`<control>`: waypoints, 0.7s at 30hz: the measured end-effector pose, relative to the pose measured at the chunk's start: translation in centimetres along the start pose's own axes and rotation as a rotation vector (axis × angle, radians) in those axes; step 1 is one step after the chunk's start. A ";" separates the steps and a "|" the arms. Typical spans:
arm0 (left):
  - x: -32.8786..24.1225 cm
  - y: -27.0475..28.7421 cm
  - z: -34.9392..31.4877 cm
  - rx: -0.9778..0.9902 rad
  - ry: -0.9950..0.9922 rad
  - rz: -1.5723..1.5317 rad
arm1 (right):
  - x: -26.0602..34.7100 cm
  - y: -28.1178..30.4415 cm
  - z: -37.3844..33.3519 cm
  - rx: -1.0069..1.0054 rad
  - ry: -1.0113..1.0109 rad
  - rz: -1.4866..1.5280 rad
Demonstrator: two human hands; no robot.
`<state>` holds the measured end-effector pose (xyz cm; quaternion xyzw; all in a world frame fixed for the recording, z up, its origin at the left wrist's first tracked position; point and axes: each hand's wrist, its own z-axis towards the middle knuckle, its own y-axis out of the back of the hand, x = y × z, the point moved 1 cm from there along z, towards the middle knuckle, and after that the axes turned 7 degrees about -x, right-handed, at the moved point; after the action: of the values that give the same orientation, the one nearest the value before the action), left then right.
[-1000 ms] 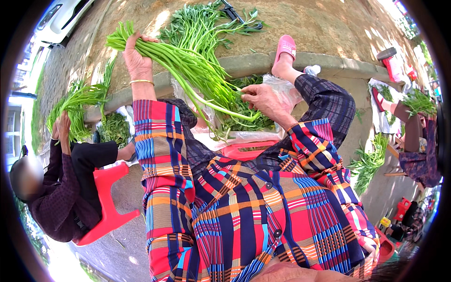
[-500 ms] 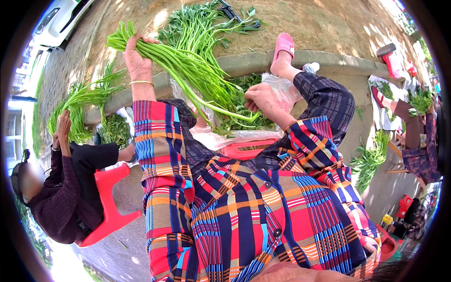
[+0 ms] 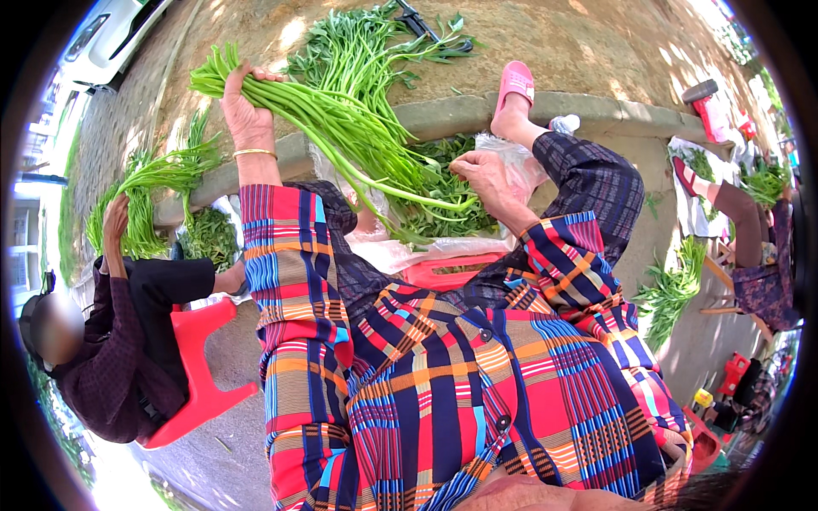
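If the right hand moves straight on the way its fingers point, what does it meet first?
Probably the green stalks: the right hand points left at their lower ends, and it seems to touch them already.

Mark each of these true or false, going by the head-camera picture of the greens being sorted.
1. The left hand grips a bundle of long green stems. True.
2. The right hand is empty and resting on a knee. False: it pinches stems over a pile of leafy trimmings.
3. The foot on the stone kerb wears a pink sandal. True.
4. The person at the left sits on a blue stool. False: the stool is red.
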<state>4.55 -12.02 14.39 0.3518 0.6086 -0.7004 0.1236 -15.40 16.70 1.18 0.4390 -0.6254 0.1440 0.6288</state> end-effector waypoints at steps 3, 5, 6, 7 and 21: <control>0.0 0.3 0.1 0.013 -0.014 0.004 | 3.3 -0.1 -2.4 0.186 -0.197 0.343; 0.0 0.3 0.3 0.017 -0.018 0.000 | 3.6 -0.4 -2.9 0.198 -0.184 0.352; 0.0 0.2 0.3 0.021 -0.019 -0.001 | 3.6 -0.5 -3.0 0.202 -0.177 0.358; 0.0 0.2 0.3 0.013 -0.023 0.010 | 3.7 -0.5 -3.0 0.229 -0.193 0.394; 0.4 0.0 0.4 0.041 -0.023 0.097 | 3.3 -0.6 -2.0 0.217 0.081 -0.384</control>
<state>4.11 -12.32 14.19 0.3754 0.5751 -0.7097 0.1571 -13.02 16.61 4.31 0.6092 -0.4855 0.1054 0.6182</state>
